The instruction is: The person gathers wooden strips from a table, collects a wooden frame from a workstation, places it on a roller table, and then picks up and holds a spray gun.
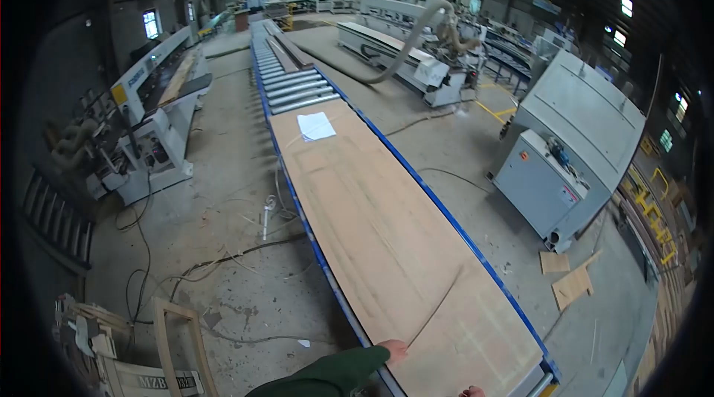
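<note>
Two hands reach over the near end of a long tan panel [364,211], which lies flat on a blue-railed roller conveyor [549,365]. From where I stand, the left hand [396,351], in a dark green sleeve [327,373], rests at the panel's left edge, just beside one end of a thin dark line [435,310] slanting away to the far right; strip or seam, I can't tell. How far those fingers are open, or whether they grip anything, I can't make out. Only a bit of the right hand [471,392] shows at the near end, its opening and hold hidden too. White paper [317,126] lies on the panel's far end. To the right stands a grey machine cabinet [532,181], with wood offcuts [571,289] on the floor near it.
</note>
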Tool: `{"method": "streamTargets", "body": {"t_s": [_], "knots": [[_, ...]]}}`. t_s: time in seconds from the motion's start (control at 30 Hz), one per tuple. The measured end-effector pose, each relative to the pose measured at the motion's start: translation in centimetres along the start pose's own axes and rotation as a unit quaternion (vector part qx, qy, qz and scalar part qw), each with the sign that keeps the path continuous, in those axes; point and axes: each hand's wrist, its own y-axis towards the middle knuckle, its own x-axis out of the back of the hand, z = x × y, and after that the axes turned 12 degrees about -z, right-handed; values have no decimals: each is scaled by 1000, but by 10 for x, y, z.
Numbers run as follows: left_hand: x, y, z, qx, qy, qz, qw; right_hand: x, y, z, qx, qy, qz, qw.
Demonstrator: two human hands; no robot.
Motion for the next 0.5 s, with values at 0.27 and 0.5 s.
{"method": "streamTargets", "body": {"t_s": [0.27,0.5], "knots": [[26,-267,155,439,-2,-274,856,1,119,18,180,-39,-13,983],[-26,-484,127,636,-119,-365,669,-22,185,-30,364,-175,133,905]]}}
